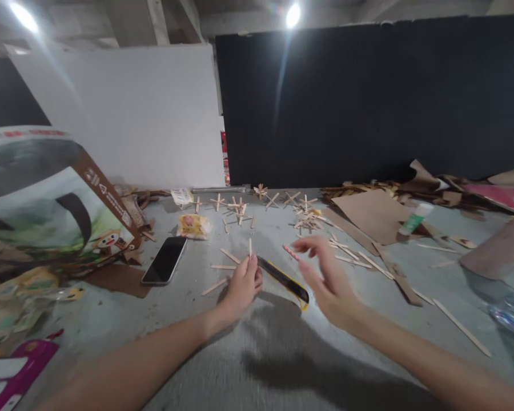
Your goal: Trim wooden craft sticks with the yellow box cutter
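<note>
Pinched in my left hand (pixel 243 284) is a short wooden stick (pixel 251 246), its pale end pointing up. My right hand (pixel 329 279) hangs open over the table, thumb and fingers apart. Close to its fingertips lies a thin red-and-white patterned stick (pixel 290 252); whether they touch I cannot tell. A black and yellow utility knife (pixel 285 278) rests between the two hands. Left of my left hand several loose wooden sticks (pixel 223 267) lie on the grey surface. Crossed wooden stick pieces (pixel 240 208) stand farther back.
A phone (pixel 166 260) and a small yellow packet (pixel 193 226) are at the left, near a large printed bag (pixel 89 211). On the right are cardboard (pixel 370 217), a glue stick (pixel 415 219) and long wooden sticks (pixel 460 326). White (pixel 128 114) and black panels (pixel 368 103) stand behind.
</note>
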Available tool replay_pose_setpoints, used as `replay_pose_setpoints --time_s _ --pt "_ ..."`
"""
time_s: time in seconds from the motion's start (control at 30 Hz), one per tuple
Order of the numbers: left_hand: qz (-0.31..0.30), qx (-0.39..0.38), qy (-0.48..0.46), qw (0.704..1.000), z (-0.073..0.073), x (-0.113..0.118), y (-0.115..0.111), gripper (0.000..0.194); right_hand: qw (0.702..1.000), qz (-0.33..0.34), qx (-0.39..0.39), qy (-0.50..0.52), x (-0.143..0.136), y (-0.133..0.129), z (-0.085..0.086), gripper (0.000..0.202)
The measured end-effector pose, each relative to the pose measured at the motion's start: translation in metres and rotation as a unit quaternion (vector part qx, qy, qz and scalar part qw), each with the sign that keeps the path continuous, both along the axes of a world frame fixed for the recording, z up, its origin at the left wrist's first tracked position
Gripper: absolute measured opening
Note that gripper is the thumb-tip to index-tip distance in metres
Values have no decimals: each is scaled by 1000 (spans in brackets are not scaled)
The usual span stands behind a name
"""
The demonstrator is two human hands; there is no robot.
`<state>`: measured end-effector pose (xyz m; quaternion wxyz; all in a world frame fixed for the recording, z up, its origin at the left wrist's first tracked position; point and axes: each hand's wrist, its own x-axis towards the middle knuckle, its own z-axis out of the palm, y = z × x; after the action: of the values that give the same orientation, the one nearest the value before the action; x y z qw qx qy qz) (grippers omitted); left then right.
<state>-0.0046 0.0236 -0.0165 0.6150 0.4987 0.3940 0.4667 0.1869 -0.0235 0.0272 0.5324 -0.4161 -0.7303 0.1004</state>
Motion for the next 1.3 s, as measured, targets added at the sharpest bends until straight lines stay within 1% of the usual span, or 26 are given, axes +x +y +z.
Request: replay_pose_setpoints --time_s 0.07,0.13,0.2,0.27,0.33,0.4,0.47,0.57,0.7,0.77,0.9,0.97,1.1,1.3 --pt "18 -7 -9 1000 0 0 2 65 998 19 -63 10 -5 4 -16 30" --pt "31 -17 -12 999 0 0 3 64 985 62 -160 20 -10 6 -30 30" --pt "30 -21 -4 999 1 0 2 64 964 112 -238 28 -12 4 -38 34" --pt "16 -15 15 1000 2 0 0 64 954 128 -267 35 -11 2 -40 39" --pt "-7 -4 38 999 3 1 -3 64 960 110 -255 38 -7 0 -39 40" --pt "-24 5 56 998 4 1 -6 63 971 86 -221 31 -4 -1 -37 38" --pt "-35 7 64 997 4 0 -7 61 977 76 -197 23 -1 -1 -37 36" --pt "-65 5 66 996 7 -1 -7 57 980 80 -183 27 -1 0 -37 38" --pt "-115 15 65 991 10 -3 -6 57 981 103 -161 41 -3 0 -37 41" --pt "-108 15 60 992 10 -3 -6 56 982 106 -149 41 -3 1 -39 43" --pt "-37 25 55 997 10 -3 -6 60 984 97 -145 29 -3 3 -45 43" --pt "-18 32 61 997 11 -3 -6 61 983 94 -156 24 -2 3 -47 43" --pt "-10 43 78 996 13 -5 -7 57 984 71 -158 50 -1 2 -46 42" --pt "-22 52 96 994 13 -4 -9 59 976 79 -185 76 1 3 -45 41"
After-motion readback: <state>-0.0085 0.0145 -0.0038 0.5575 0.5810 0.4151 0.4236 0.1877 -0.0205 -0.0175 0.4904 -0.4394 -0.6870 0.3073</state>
